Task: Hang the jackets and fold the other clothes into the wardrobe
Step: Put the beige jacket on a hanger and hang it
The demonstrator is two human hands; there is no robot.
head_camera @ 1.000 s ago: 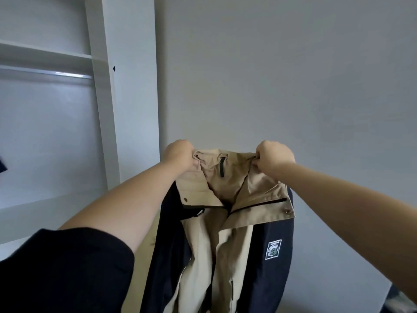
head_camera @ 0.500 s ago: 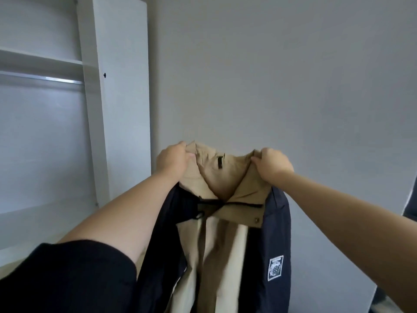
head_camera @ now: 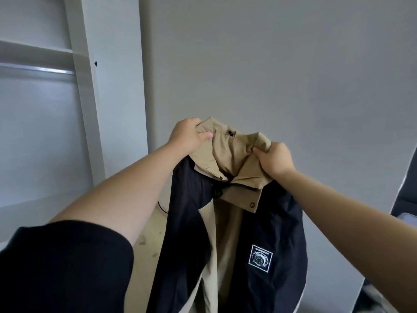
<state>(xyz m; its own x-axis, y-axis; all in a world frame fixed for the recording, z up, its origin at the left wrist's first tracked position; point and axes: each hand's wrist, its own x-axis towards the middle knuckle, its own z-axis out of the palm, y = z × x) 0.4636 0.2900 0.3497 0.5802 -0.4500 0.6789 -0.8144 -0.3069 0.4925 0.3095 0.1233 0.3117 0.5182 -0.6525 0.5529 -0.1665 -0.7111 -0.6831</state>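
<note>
Hanging from both hands: tan-and-navy jacket, collar pinched each side, square chest patch.

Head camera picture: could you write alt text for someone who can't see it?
A person's left hand and right hand grip the tan collar of a navy-and-tan jacket, holding it up before a grey wall. An open white wardrobe with a metal rail stands at left.

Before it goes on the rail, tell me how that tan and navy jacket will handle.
Probably floppy: the jacket hangs limp from the collar, bunching where the left hand and right hand grip it. Likely light, thin shell fabric, held up by the fingers alone. Possibly slippery on a hanger, since the cloth looks smooth.
</note>
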